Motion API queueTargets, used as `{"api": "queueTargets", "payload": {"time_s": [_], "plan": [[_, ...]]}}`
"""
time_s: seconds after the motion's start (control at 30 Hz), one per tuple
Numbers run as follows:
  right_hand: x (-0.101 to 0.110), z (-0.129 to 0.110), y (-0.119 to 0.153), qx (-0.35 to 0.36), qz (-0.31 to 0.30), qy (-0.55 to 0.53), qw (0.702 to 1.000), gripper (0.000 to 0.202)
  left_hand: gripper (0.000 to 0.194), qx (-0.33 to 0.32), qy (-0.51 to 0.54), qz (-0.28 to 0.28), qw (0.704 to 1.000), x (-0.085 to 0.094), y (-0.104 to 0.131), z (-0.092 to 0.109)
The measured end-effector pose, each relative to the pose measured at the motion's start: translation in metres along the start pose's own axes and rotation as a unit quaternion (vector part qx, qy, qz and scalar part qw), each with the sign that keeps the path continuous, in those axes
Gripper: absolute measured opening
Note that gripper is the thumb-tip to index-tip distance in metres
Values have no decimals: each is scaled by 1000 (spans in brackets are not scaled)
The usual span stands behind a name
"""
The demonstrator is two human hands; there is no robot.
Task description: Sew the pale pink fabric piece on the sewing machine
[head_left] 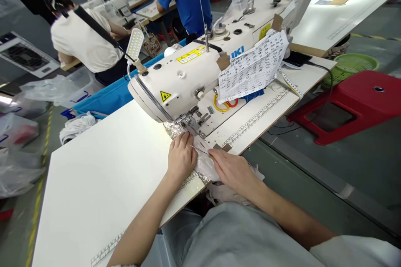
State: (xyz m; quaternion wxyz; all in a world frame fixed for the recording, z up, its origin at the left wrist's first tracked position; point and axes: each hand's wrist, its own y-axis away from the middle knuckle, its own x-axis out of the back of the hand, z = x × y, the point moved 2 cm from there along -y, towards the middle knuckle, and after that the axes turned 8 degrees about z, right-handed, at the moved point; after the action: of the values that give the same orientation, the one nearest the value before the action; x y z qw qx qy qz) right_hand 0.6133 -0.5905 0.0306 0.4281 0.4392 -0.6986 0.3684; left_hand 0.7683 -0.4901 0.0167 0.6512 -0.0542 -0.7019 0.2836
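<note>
At the needle end of a white sewing machine [181,79], a thin white fabric piece [205,167] lies on the bed and hangs over the table's front edge. My left hand [182,156] presses on the fabric's left side, its fingers together and curled close to the presser foot [200,133]. In my right hand [233,171] is an awl [200,150], a thin metal point with a yellowish handle mostly hidden by the fingers. Its tip points left, towards my left fingers. Shiny clear tape or film [171,128] covers part of the tabletop around the fabric.
A handwritten paper sheet [253,66] hangs on the machine, above scissors with yellow and red handles [222,104]. Printed rulers [257,117] run along the white table [109,183]. A red stool [351,100] stands right; co-workers [86,41] sit beyond.
</note>
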Motion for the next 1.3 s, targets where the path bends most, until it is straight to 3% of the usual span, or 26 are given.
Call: {"api": "queueTargets", "payload": {"time_s": [0.6, 0.77, 1.0, 1.3], "plan": [[-7, -7, -16, 36, 27, 41, 998, 18, 39, 3, 15, -4, 1000, 3, 1, 2], [-5, -12, -24, 21, 11, 48, 999, 16, 39, -4, 2, 0, 1000, 2, -2, -4], [-9, -16, -35, 11, -3, 50, 999, 15, 40, 60, -28, -6, 998, 0, -6, -12], [-6, -25, -26, -44, -64, 31, 996, 21, 40, 44, -45, -10, 998, -2, -6, -31]]}}
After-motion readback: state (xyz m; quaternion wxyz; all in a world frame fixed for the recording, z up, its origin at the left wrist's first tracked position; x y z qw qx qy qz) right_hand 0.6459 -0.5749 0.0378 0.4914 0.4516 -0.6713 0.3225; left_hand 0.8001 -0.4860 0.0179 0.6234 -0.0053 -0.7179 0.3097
